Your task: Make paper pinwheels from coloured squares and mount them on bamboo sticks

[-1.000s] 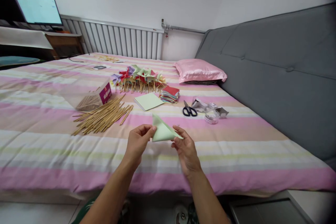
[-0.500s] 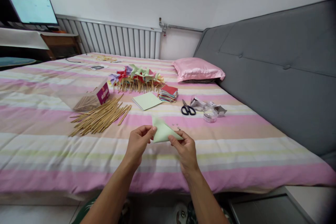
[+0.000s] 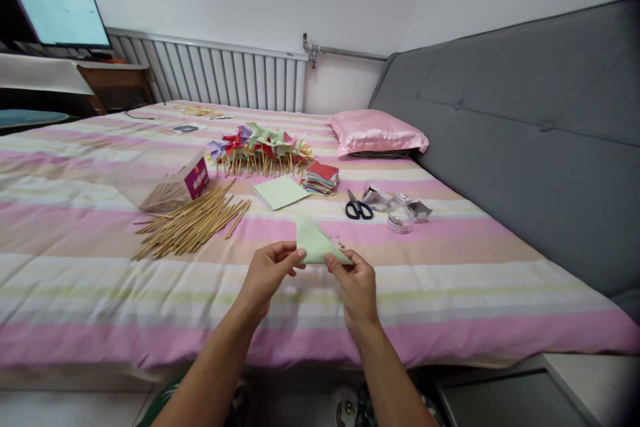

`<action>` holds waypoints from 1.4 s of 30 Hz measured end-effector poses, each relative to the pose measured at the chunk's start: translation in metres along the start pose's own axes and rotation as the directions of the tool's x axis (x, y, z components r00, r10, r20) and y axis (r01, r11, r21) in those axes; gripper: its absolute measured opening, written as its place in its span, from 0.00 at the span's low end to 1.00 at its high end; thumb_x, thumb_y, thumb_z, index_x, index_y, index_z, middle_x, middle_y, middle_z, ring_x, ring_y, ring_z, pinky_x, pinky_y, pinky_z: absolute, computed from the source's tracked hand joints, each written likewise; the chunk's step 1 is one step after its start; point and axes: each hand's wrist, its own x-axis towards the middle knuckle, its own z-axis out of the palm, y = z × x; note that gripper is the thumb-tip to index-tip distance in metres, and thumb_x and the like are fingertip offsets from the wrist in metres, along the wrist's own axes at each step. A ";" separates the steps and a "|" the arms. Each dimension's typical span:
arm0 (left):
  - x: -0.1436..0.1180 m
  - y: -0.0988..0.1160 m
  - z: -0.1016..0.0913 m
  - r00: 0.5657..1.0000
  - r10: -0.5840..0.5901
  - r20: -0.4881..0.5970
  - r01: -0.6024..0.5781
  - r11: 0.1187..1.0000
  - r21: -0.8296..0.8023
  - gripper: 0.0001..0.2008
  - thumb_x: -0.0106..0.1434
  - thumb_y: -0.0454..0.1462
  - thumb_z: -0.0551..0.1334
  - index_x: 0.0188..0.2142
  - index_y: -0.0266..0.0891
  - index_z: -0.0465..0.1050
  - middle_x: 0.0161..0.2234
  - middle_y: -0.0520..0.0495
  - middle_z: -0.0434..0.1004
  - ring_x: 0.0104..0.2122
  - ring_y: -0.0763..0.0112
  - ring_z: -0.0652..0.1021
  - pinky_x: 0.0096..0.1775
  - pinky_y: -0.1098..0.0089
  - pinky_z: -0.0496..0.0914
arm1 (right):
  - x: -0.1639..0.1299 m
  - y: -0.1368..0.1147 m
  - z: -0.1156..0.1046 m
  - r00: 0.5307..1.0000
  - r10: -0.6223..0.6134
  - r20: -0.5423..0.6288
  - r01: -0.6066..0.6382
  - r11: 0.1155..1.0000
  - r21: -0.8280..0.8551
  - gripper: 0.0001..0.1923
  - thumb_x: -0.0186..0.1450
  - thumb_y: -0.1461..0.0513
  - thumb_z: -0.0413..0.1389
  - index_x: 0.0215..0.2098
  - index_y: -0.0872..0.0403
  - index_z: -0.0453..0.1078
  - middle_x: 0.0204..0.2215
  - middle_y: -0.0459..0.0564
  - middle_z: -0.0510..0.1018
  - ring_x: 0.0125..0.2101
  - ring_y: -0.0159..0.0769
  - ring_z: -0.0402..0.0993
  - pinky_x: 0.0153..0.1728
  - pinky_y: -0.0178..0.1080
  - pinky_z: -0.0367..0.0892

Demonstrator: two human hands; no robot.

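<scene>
1. The left hand (image 3: 267, 273) pinches the left edge of a folded pale green paper (image 3: 315, 245) between thumb and fingertips.
2. The right hand (image 3: 356, 280) pinches the paper's lower right corner the same way, fingers closed on it.
3. The paper forms a triangle held in the air just above the striped bed (image 3: 450, 280), near its front edge.
4. Behind it lie a green sheet (image 3: 280, 191), a stack of coloured paper (image 3: 323, 178), scissors (image 3: 356, 208) and a heap of wooden sticks (image 3: 193, 220).
5. Finished pinwheels (image 3: 263, 147) lie further back, near a pink pillow (image 3: 377, 131).
</scene>
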 end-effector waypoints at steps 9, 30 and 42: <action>0.004 -0.004 0.002 0.998 0.058 -0.027 -0.058 0.998 -0.035 0.23 0.46 0.39 0.71 0.42 0.33 0.74 0.28 0.47 0.78 0.26 0.72 0.76 0.29 0.74 0.68 | 0.000 0.007 0.000 1.000 0.013 0.001 -0.013 0.999 0.033 0.11 0.52 0.57 0.64 0.25 0.56 0.71 0.20 0.41 0.71 0.23 0.28 0.64 0.27 0.32 0.61; -0.003 -0.008 0.013 0.966 0.247 -0.079 -0.253 0.965 -0.072 0.09 0.49 0.38 0.69 0.23 0.35 0.73 0.20 0.52 0.73 0.23 0.78 0.73 0.28 0.77 0.68 | -0.003 0.003 0.002 0.999 -0.027 -0.035 0.034 0.977 0.210 0.12 0.53 0.58 0.65 0.24 0.56 0.68 0.19 0.40 0.67 0.24 0.27 0.63 0.30 0.32 0.60; 0.003 -0.012 0.007 0.955 0.276 0.112 -0.293 0.937 0.188 0.06 0.50 0.32 0.64 0.23 0.36 0.66 0.21 0.53 0.70 0.23 0.77 0.71 0.28 0.75 0.66 | 0.004 -0.003 -0.005 0.997 -0.065 0.028 0.062 0.994 0.089 0.11 0.56 0.55 0.61 0.28 0.55 0.71 0.24 0.43 0.71 0.27 0.29 0.64 0.30 0.31 0.59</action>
